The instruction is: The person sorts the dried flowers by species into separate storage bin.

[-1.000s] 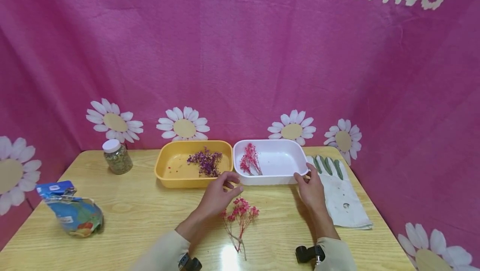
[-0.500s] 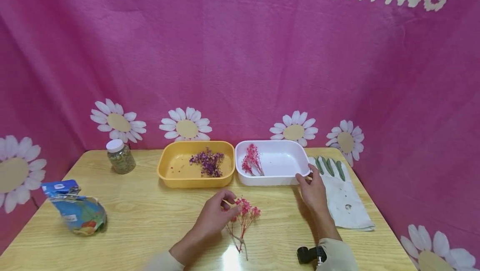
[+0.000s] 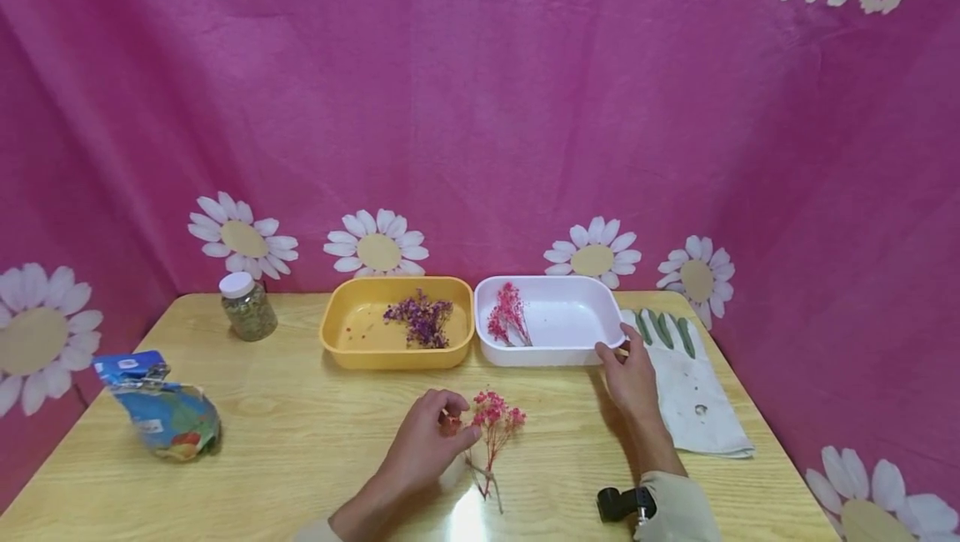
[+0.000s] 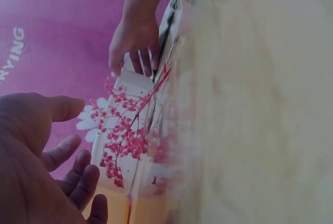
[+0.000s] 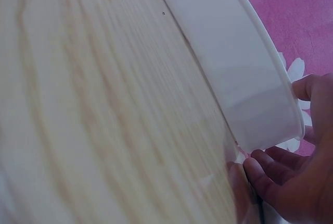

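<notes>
My left hand (image 3: 423, 446) hovers with loosely bent fingers just left of a sprig of pink dried flowers (image 3: 495, 417) on the table. In the left wrist view, a gap separates the spread fingers from the sprig's blossoms (image 4: 125, 135). Tan twine is tied around its stems. At the front right corner of a white plastic bin (image 3: 540, 356), my right hand (image 3: 633, 375) grips the rim. The right wrist view has its thumb (image 5: 302, 86) on the rim and the other fingers low by the bin's outer corner. Another pink sprig (image 3: 508, 317) lies inside that bin.
A yellow bin (image 3: 397, 358) holding purple dried flowers (image 3: 423, 321) stands against the white one. At left are a lidded jar (image 3: 250, 313) and a blue pouch (image 3: 165, 413). Several green pods (image 3: 663, 329) lie on a white cloth (image 3: 701, 417) at right.
My left hand has come back from near the yellow bin's front edge to beside the sprig on the table. The right hand stays at the white bin's corner.
</notes>
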Tool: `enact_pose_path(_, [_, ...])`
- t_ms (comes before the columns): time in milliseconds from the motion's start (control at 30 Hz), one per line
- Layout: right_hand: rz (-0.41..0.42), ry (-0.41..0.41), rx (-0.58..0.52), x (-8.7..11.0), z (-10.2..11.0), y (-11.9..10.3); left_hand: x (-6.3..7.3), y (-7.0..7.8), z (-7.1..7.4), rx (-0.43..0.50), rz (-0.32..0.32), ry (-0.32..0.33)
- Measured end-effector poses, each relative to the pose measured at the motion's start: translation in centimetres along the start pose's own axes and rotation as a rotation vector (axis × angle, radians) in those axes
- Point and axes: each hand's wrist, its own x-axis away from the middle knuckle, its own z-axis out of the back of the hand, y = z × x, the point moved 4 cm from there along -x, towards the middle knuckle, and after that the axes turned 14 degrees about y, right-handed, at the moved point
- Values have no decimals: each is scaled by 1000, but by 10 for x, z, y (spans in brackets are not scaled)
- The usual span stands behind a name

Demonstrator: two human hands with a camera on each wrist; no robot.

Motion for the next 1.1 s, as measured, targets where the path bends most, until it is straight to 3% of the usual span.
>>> enact_pose_path(433, [-9, -1, -2, 0, 1, 2, 18, 8, -5, -180, -58, -66])
enact_pose_path(900, [-7, 0, -2, -1, 1, -2, 16, 1, -10, -343, -43, -42])
enact_pose_path(1100, [4, 1, 6, -1, 0, 0, 16, 1, -15, -412, -97, -61])
